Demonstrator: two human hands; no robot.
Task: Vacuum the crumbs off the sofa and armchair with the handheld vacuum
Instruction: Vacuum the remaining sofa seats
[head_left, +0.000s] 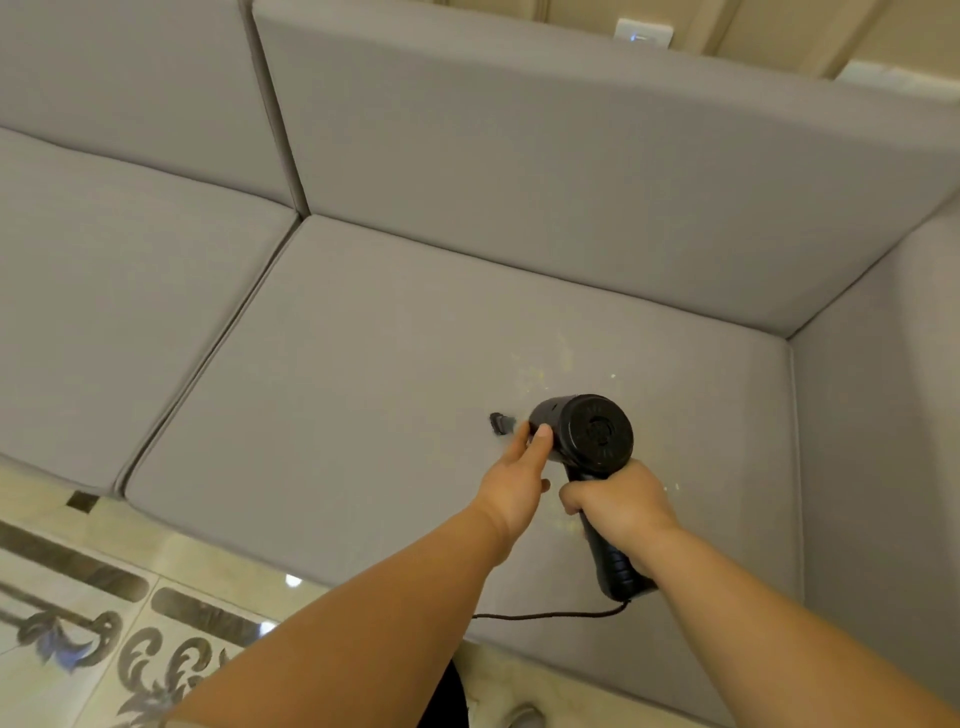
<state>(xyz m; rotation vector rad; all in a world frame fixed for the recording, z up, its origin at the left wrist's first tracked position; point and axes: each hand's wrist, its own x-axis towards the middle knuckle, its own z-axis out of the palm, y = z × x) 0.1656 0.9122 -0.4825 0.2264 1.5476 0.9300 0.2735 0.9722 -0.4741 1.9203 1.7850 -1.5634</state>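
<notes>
A grey sofa (467, 322) fills most of the view; its right-hand seat cushion (363, 364), bounded by the back cushion and the right armrest, is the part being worked. No armchair is seen in this view, so that half of the task is judged to remain entirely. A patterned tile floor (104, 623) is seen at the lower left.

The black vacuum (582, 431) is held just above the right cushion, its round rear cap turned toward the camera and its nozzle (500, 422) lowered to the fabric at the near edge of the soiled patch. The handle is enclosed by the right hand (618, 501), whose fingers are wrapped firmly round it: the grip is closed on the vacuum. The barrel is steadied by the left hand (519, 483), its fingertips laid against the side of the body and not wrapped round it. A thin black cord (545, 616) is trailed from the handle base across the cushion front.

Pale yellowish crumbs (540, 374) are scattered beyond the nozzle, and a few specks (672, 487) lie to the right of the right hand. The cleaning of this cushion is therefore judged unfinished. The left cushion appears free of debris, though fine crumbs could not be resolved.

No brand, label or legible writing is visible on the vacuum or elsewhere.
</notes>
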